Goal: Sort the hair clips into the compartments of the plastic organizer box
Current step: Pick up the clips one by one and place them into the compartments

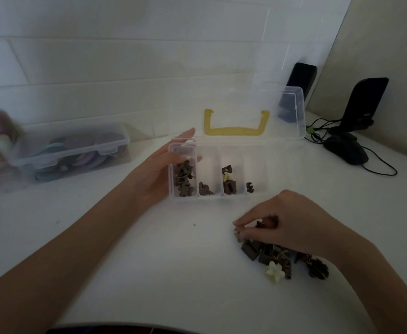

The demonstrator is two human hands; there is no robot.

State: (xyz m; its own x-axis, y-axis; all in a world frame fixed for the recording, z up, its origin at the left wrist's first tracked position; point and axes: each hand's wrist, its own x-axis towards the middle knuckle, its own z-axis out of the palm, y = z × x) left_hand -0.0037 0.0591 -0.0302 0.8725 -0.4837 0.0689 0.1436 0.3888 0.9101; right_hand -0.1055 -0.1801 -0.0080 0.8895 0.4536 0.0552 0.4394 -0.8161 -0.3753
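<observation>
Here the left hand [157, 168] holds the left end of the clear organizer box [218, 197], fingers curled over its wall (lid up, yellow handle [236, 130] behind). Near and to the right, the right hand [286, 224] pinches a brown clip [260, 224] atop the loose pile of hair clips [282, 257] on the white table [149, 261].

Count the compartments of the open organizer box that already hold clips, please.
4: the leftmost compartment by the left hand, the second, the third, and the fourth with one dark clip. Glare may hide compartments farther right.
</observation>
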